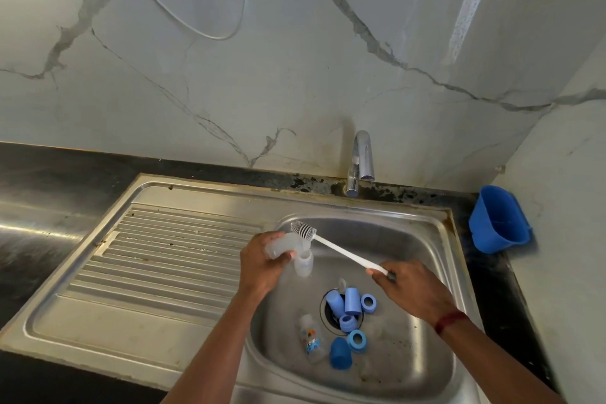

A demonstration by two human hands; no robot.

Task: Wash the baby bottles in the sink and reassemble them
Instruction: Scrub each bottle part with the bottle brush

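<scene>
My left hand [260, 264] grips a clear baby bottle [282, 244] over the left side of the steel sink basin [423, 367]. My right hand [410, 289] holds the handle end of a white bottle brush [341, 251]; its bristle head sits just past the bottle held by my left hand. A second clear bottle [303, 262] stands below my left hand. A third clear bottle with a printed label [311, 341] lies on the basin floor. Blue caps [340, 352] and blue screw rings [369, 303] lie scattered round the drain [328, 311].
A chrome tap [360, 161] stands behind the basin, with no water running. A ribbed steel drainboard [157, 259] stretches to the left. A blue plastic holder [498, 220] sits on the black counter at the right, against the marble wall.
</scene>
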